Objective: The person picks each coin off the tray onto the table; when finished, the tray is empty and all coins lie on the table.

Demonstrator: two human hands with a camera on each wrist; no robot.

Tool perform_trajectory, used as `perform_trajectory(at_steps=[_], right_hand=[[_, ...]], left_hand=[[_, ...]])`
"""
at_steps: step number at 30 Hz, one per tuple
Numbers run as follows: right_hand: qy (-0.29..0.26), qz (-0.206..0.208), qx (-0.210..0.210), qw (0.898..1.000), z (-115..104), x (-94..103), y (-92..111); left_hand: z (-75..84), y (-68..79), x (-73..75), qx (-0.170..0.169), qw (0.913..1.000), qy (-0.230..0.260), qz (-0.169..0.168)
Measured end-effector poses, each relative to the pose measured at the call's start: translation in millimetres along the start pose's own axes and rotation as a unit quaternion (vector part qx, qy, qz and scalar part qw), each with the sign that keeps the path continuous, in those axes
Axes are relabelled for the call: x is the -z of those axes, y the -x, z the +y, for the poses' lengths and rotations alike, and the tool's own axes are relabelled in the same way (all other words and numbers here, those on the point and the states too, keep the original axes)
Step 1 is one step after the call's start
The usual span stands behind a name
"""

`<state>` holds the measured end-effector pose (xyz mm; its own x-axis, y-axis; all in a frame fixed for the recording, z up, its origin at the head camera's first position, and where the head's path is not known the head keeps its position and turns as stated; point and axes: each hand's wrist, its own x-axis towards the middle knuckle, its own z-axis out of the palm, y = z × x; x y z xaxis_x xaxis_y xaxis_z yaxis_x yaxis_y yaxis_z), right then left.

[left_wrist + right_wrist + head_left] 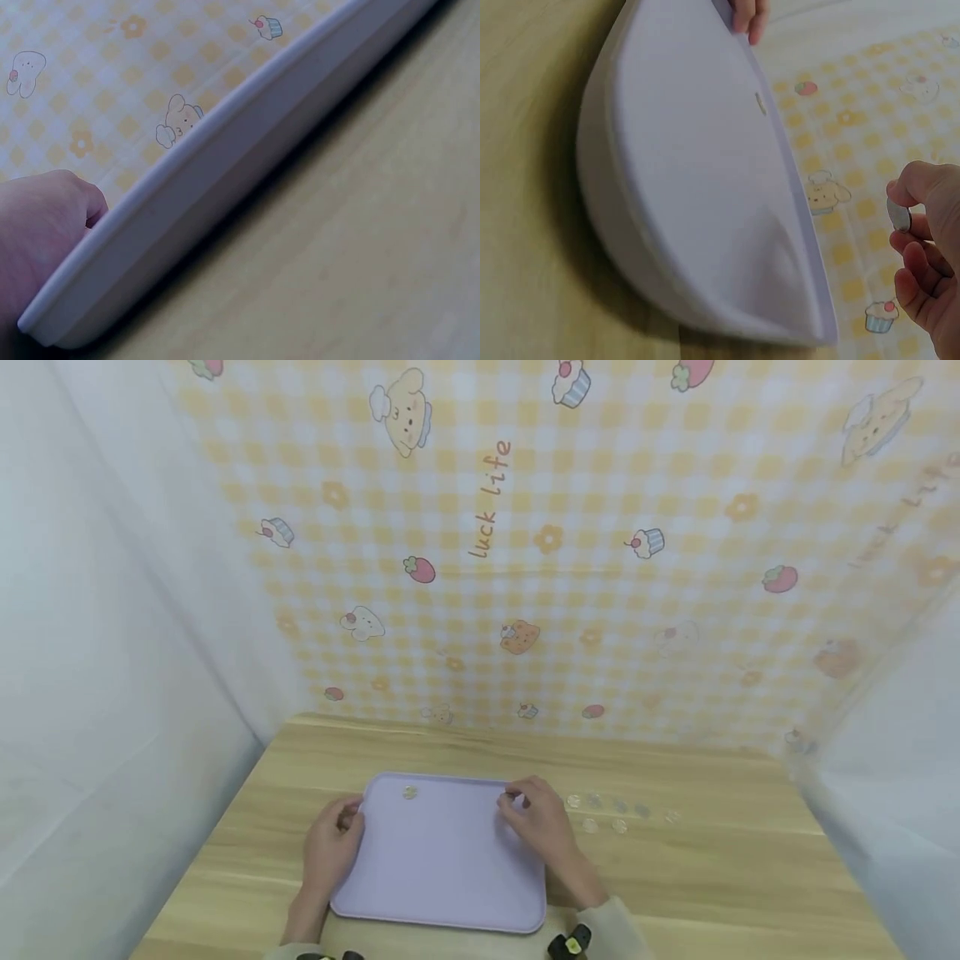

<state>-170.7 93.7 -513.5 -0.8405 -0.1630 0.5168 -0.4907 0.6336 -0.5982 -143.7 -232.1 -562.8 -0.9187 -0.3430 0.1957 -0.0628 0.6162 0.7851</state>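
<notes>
A lavender rectangular tray (442,868) with a raised rim lies on the table. My left hand (332,845) grips its left rim with curled fingers; in the left wrist view part of this hand (49,225) shows behind the tray's wall (225,180). Over the tray's far right corner, my right hand (542,822) pinches a small coin-like disc (898,215) between thumb and fingers. The disc looks grey and thin, and stands on edge in the right wrist view. Another small shiny round disc (410,792) lies inside the tray near its far left corner.
Several small, pale, shiny discs (619,827) lie scattered on the wooden table (712,877) right of the tray. Behind the table hangs a yellow checked cloth (465,602) with cartoon prints. White sheets (112,693) close off both sides.
</notes>
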Motion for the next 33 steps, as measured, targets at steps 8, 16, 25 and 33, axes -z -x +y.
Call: perform_trajectory(at_steps=[8, 16, 25, 33], right_hand=[[0.02, 0.006, -0.036, 0.999, 23, 21.0, 12], [0.028, 0.035, -0.066, 0.997, 49, 50.5, 21], [0.057, 0.048, -0.083, 0.994, 70, 66.9, 37], [0.074, 0.041, -0.124, 0.989, 80, 81.4, 43]], left_hand=[[0.9, -0.7, -3.5, -0.002, 1.0, 0.005, 0.001], [4.6, -3.5, -4.2, -0.019, 0.9998, 0.004, 0.006], [1.1, -2.6, -1.4, -0.005, 1.0, -0.002, -0.004], [-1.3, -1.8, 2.2, -0.017, 0.9998, 0.001, -0.004]])
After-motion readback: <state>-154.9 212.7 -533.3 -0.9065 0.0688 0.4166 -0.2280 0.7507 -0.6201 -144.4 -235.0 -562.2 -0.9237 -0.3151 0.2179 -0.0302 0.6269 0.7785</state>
